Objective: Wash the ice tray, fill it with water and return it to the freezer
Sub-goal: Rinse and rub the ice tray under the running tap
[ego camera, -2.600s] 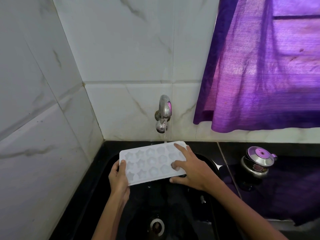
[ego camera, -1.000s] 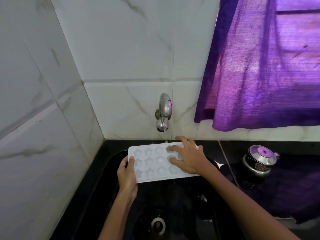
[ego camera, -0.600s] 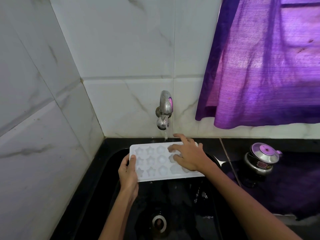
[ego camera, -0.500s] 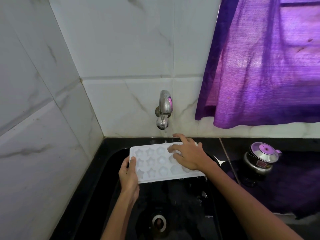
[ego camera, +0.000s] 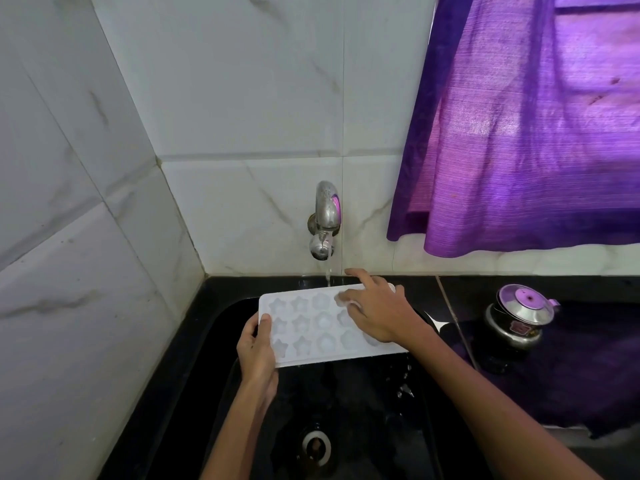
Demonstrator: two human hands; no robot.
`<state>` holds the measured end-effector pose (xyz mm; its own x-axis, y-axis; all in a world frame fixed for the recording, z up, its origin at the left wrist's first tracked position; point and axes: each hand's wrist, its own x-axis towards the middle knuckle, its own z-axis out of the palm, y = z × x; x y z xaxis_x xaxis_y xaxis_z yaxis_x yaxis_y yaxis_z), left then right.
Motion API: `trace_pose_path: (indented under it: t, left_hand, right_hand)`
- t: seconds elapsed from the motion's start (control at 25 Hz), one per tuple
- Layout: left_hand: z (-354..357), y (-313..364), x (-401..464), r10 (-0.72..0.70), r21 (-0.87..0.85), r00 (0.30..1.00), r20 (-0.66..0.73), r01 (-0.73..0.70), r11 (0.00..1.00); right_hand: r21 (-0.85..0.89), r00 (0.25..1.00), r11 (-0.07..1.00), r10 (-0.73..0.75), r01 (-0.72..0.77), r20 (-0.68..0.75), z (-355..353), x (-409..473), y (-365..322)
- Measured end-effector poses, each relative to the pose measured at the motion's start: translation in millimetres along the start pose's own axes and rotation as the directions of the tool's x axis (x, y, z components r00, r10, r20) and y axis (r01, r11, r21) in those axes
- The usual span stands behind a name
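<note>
Ice tray gripped by left hand under tap

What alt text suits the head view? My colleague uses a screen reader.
A person holds a white ice tray under a running tap above a black sink; the left hand grips its end, the right hand rubs its cavities. A purple curtain hangs right.

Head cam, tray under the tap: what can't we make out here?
- Right-end moulds of the white plastic ice tray: covered by the right hand.
- Left hand fingers: under the tray; only the thumb shows.
- Black sink basin: too dark to tell the water level.
- Purple curtain: cut off by the right edge.
</note>
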<state>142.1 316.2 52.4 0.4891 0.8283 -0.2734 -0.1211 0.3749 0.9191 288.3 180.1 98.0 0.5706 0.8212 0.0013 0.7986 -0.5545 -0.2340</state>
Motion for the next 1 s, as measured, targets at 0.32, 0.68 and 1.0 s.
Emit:
trace_pose_path:
  t: [0.32,0.68,1.0]
  left_hand:
    - [-1,-1,-3,-0.001,0.016,1.000,-0.010,0.001,1.000]
    - [-1,1,-4,0.013,0.018,1.000,-0.011,-0.012,1.000]
    - [-5,4,-2,0.016,0.007,1.000,-0.017,-0.016,1.000]
  right_hand:
    - [-0.023,0.999,1.000,0.017,-0.016,0.044,-2,-3,-3]
    - [0.103,0.998,0.993,-0.055,0.052,0.029,-4,-5,3]
    - [0.060,0.982,0.986,-0.161,0.156,0.095,-6,-26,11]
